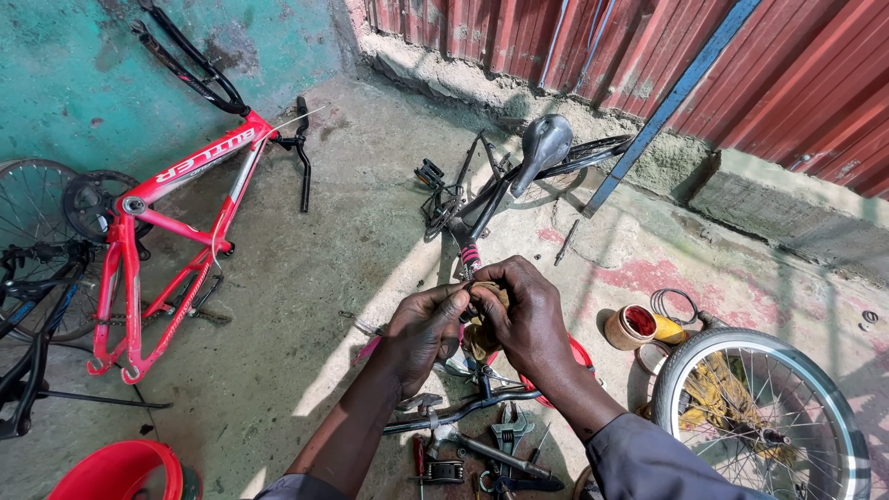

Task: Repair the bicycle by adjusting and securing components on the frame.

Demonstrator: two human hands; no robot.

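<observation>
Both hands raised together over the concrete floor (352,222). Left hand (421,329) pinched narrow on one side of a crumpled tan rag (483,319); right hand (530,315) curled tight over its top, fingers closed on the cloth. Rag wrapped about the top of a small bicycle (491,199) with a black saddle (544,141). Just below, black handlebar (463,406) and scattered grey metal tools (505,449). Off right, spoked wheel (764,417) and open tin of red grease (633,324). Far left, red bicycle frame (176,222) lying flat.
</observation>
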